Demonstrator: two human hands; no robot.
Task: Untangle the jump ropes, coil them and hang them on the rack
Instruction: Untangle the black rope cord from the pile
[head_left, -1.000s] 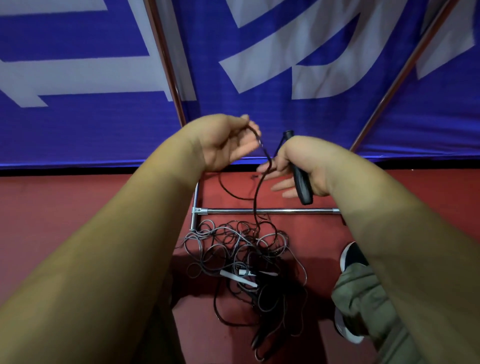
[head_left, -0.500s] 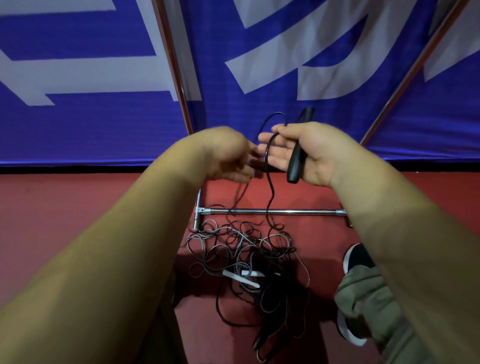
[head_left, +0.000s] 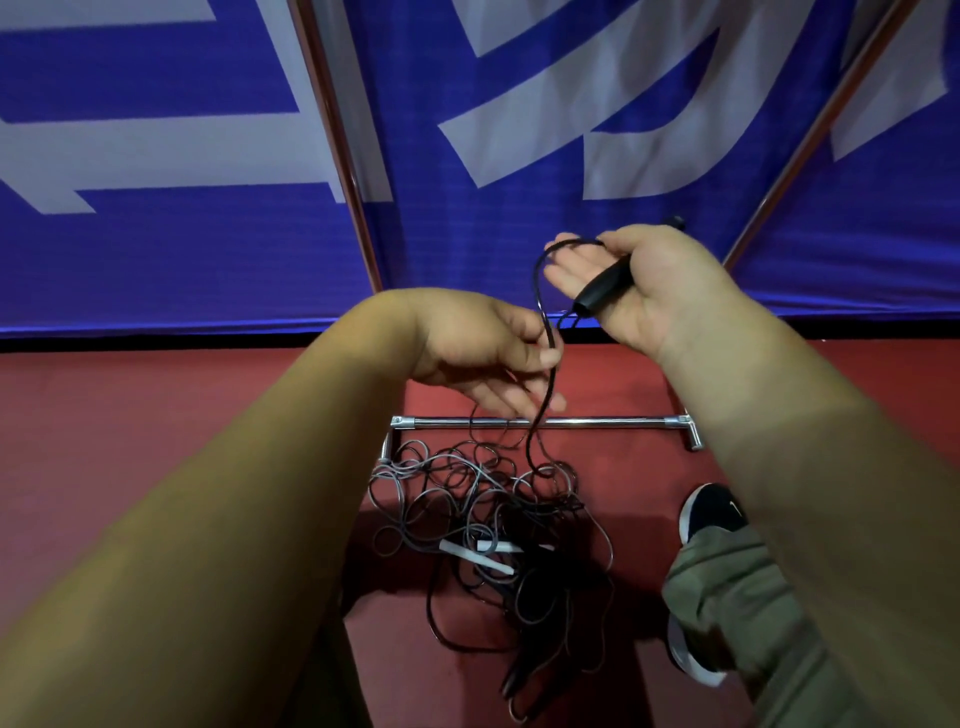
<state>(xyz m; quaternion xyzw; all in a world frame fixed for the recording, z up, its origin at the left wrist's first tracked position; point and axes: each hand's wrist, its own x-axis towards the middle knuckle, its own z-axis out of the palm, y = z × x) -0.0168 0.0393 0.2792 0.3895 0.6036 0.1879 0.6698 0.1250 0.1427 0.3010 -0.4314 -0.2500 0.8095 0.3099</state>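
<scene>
My right hand (head_left: 644, 291) holds a black jump-rope handle (head_left: 605, 283) under its thumb, palm up, with a loop of black cord (head_left: 540, 291) draped over its fingers. That cord runs down through my left hand (head_left: 488, 353), which pinches it just below the right hand. From there it drops into a tangled pile of black and grey ropes (head_left: 483, 509) on the red floor. Two white handles (head_left: 478, 553) lie in the pile. The rack's chrome base bar (head_left: 597, 422) lies behind the pile, and its copper uprights (head_left: 337, 145) rise on both sides.
A blue banner with white shapes (head_left: 519, 234) hangs close behind the rack. A person's dark shoe (head_left: 711, 512) and olive trouser leg (head_left: 727, 597) stand right of the pile. Red floor (head_left: 156, 415) spreads to the left.
My right hand has risen and moved right with the handle. My left hand has slid down and away from it along the cord, lengthening the stretch between them.
</scene>
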